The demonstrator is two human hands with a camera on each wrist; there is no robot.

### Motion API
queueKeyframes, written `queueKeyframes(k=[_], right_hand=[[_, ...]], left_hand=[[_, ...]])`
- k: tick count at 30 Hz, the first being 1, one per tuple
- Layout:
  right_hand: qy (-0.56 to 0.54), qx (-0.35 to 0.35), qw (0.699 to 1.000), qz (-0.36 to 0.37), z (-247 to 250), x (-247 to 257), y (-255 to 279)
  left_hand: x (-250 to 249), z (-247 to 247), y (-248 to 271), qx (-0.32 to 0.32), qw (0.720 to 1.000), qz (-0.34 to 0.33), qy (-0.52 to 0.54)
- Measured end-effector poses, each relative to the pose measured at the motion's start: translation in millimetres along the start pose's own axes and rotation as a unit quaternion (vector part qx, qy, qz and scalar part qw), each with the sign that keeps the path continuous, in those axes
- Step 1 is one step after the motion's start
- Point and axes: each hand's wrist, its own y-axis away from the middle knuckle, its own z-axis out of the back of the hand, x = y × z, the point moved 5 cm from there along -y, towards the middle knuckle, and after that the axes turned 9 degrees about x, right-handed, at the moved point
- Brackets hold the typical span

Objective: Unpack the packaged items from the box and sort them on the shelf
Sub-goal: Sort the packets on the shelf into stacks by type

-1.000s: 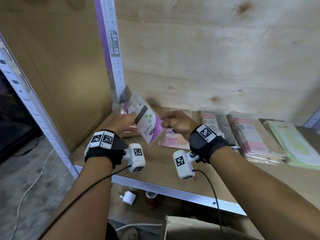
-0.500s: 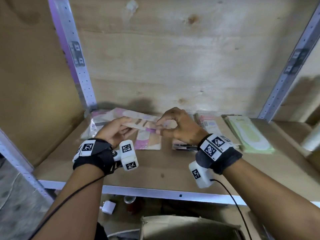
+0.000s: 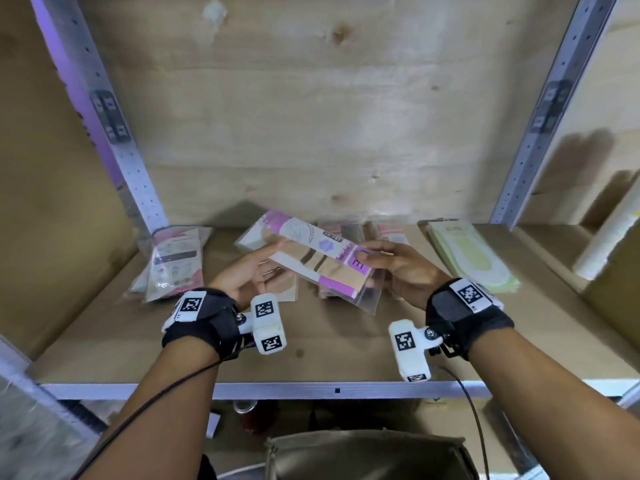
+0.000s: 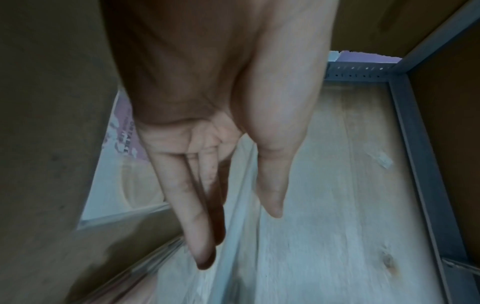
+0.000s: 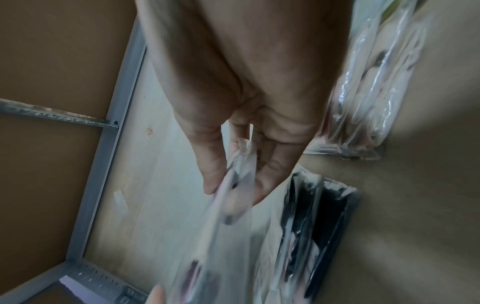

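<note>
Far left of the shelf [image 3: 104, 344]: a stack of clear-bagged packets [image 3: 175, 265], lying flat near the left upright, untouched.

Left hand [image 3: 247, 275]: palm up, fingers [image 4: 182, 197] long and nearly straight, close together, thumb held a little apart. It props the left end of the packet from beneath. No curl round it that I can see; a support, not a grip.

The packet [image 3: 322, 263]: a flat card in pink, white and tan inside a loose clear bag, held slantwise above the shelf between the two hands, over other packets lying mid-shelf. Judged light and thin. The card gives it some stiffness, yet the bag is slack and glossy, likely slippery, and its empty lower corner hangs free. Best taken by the card edge, not the loose film, which would probably slide or crumple.

Right hand [image 3: 403, 268]: thumb on top and fingers under, pinching the right end of the packet. The right wrist view shows the thumb and fingertips [image 5: 262, 185] narrowly closed with film bunched between them; whether the pinch reaches the card is too blurred to tell.

Behind and right of the hands: more bagged packets [image 3: 384, 228] at the back of the shelf, then a pale green packet [image 3: 471, 254] lying flat, well apart from the grip. A carton [image 3: 367, 455] sits below the shelf's front edge.
</note>
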Motion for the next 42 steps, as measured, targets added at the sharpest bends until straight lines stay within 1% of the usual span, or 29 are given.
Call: queueKeyframes(k=[3,5,7,9,11,12,14,16,19,21,23,27,32,36,38,41,42], right_hand=[[-0.002,-0.002,1.000,0.013,15,-2,2],[-0.002,-0.006,1.000,0.015,25,-2,3],[-0.001,-0.004,1.000,0.021,32,0,5],[0.020,0.001,0.999,0.033,37,6,8],[0.039,0.012,0.998,0.039,41,9,11],[0.045,0.019,0.998,0.036,42,10,12],[0.061,0.038,0.997,0.024,44,9,14],[0.074,0.041,0.996,0.017,45,9,14],[0.064,0.007,0.998,0.027,47,9,13],[0.030,-0.033,0.998,0.033,49,8,12],[-0.004,-0.053,0.998,0.041,50,6,11],[-0.057,-0.042,0.997,0.040,51,0,9],[-0.076,-0.055,0.995,0.035,49,-5,4],[-0.078,-0.064,0.994,0.041,39,-3,3],[-0.113,-0.045,0.992,0.027,31,-3,2],[-0.233,-0.001,0.972,0.023,16,-3,-2],[-0.246,0.016,0.969,0.022,10,-3,-3]], left_hand=[[0,13,-5,-0.013,1.000,-0.005,0.005],[-3,22,-10,-0.029,0.999,-0.008,-0.018],[-9,25,-14,-0.049,0.996,-0.016,-0.075],[-18,25,-15,-0.065,0.985,-0.044,-0.157],[-25,20,-16,-0.062,0.970,-0.071,-0.224],[-27,17,-15,-0.057,0.966,-0.077,-0.241],[-27,12,-13,-0.051,0.964,-0.074,-0.251],[-25,9,-11,-0.049,0.962,-0.056,-0.263],[-21,4,-7,-0.037,0.958,-0.036,-0.282],[-20,2,-6,-0.030,0.958,-0.044,-0.282],[-20,1,-2,-0.034,0.959,-0.049,-0.276],[-22,3,8,-0.047,0.962,-0.045,-0.265],[-25,10,20,-0.044,0.965,-0.038,-0.257],[-26,13,24,-0.051,0.973,-0.051,-0.221],[-25,14,24,-0.067,0.976,-0.063,-0.200],[-25,14,22,-0.099,0.978,-0.087,-0.160],[-24,13,21,-0.105,0.980,-0.094,-0.138]])
